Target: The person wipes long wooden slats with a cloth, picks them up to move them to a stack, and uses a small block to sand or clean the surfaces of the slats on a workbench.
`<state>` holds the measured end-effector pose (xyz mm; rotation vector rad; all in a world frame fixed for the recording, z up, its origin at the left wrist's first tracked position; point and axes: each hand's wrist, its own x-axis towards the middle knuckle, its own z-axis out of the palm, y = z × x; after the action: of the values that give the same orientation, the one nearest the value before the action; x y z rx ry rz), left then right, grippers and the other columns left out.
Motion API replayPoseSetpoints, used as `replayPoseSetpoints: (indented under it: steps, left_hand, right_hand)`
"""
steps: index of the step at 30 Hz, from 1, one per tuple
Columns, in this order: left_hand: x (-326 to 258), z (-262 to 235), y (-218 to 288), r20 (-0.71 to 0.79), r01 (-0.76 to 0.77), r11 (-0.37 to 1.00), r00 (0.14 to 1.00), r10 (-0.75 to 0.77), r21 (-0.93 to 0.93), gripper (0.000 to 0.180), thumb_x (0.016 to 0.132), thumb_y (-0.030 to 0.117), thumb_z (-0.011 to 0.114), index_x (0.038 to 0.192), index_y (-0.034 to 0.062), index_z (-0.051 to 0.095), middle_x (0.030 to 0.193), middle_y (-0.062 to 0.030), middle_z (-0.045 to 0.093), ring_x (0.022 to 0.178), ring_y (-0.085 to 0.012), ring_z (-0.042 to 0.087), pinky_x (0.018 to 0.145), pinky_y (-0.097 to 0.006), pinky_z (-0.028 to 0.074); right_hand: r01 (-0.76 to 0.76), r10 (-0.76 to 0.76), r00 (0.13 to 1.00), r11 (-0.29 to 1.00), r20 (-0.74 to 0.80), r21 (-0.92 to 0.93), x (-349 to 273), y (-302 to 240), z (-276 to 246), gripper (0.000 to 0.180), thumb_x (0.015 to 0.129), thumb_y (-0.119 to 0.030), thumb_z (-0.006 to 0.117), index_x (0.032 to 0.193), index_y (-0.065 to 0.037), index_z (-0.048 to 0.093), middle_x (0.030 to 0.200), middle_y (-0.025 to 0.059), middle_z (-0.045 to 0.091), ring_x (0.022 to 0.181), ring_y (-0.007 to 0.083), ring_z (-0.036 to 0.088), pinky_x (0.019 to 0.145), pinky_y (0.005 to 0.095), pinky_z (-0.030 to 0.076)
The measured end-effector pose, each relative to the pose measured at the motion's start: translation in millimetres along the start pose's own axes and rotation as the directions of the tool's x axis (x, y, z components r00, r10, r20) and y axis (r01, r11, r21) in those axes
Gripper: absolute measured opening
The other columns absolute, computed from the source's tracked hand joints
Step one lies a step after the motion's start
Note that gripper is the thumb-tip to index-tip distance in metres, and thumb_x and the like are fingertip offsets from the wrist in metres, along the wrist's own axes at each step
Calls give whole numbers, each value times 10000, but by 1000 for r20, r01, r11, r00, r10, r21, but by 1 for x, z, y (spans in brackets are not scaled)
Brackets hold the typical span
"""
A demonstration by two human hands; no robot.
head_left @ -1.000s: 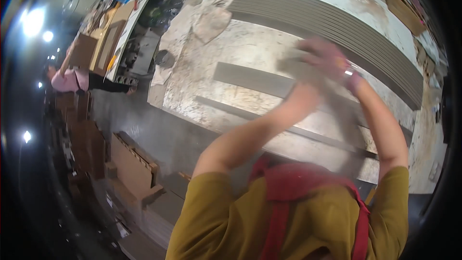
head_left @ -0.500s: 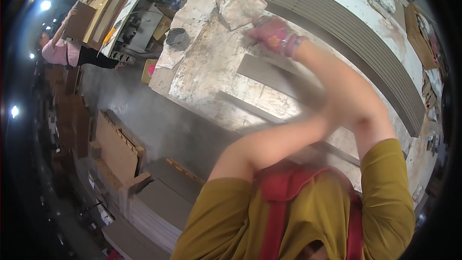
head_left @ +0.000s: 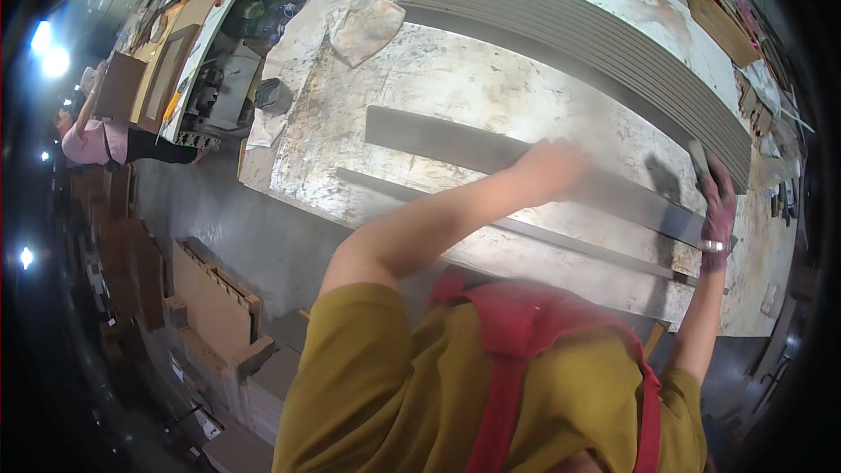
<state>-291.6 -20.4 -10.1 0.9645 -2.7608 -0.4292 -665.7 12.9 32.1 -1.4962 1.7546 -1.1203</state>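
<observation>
A long grey-brown board (head_left: 420,134) lies across the white, stained worktable (head_left: 333,144). My left hand (head_left: 554,168) is over the middle of this board, blurred, so its fingers cannot be made out. At the board's right end is my right hand (head_left: 718,201), in a pink-purple glove that leaves the fingertips bare, with a metal-looking band at the wrist. Its fingers are closed round a small, flat grey block (head_left: 698,160). A narrower grey strip (head_left: 569,239) runs along the near side of the board.
Beyond the board lies a row of long grey strips (head_left: 569,26) side by side. A crumpled cloth (head_left: 363,28) and a dark cup-like container (head_left: 273,96) are at the far left. Cardboard boxes (head_left: 215,293) stand on the floor, left. Another person (head_left: 96,136) holds a brown panel.
My right hand has moved from beside the cloth at far left to the board's right end. My arms no longer cross in view. The whole view has shifted.
</observation>
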Motion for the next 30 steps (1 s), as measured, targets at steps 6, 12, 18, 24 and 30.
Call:
replayPoseSetpoints:
  steps: [6,12,18,24,30]
  left_hand:
    - [6,-4,5,29,-57,981,998,64,-186,231,862,240,590,968,34,577,914,-128,560,874,-313,561,745,-413,470]
    - [-21,-21,45,111,20,983,994,1,-184,249,919,229,509,1019,27,616,994,-188,625,934,-370,574,819,-452,459]
    - [-23,-45,77,333,83,975,943,-10,-207,570,796,351,670,1217,6,502,1094,-233,578,993,-399,562,853,-448,455]
    - [-32,-37,89,170,-71,986,981,96,-151,329,809,254,683,958,0,534,793,-227,562,760,-419,539,678,-487,442]
    - [-27,-37,84,327,-71,988,938,113,-136,412,812,246,665,1110,-6,535,989,-231,571,901,-402,553,767,-475,459]
  right_hand:
    - [-88,48,945,990,-323,-112,-92,54,-62,424,903,-186,587,1290,-18,538,1289,96,564,1150,190,527,986,317,403]
    - [-76,33,893,994,-450,-79,-102,-10,-35,402,823,-216,674,1184,-61,591,1163,120,556,1073,279,554,904,345,459]
    - [53,-137,865,981,-482,-184,-102,15,-28,382,802,-199,714,1154,-87,616,1045,121,575,1037,303,564,928,371,448]
    - [-65,55,910,998,-411,-8,-106,0,-31,370,828,-216,692,1157,-71,603,1043,128,579,1010,292,587,892,363,456]
    - [-123,135,926,991,-352,56,-115,-8,-52,374,840,-233,685,1162,-61,605,1079,120,573,1011,255,589,888,330,462]
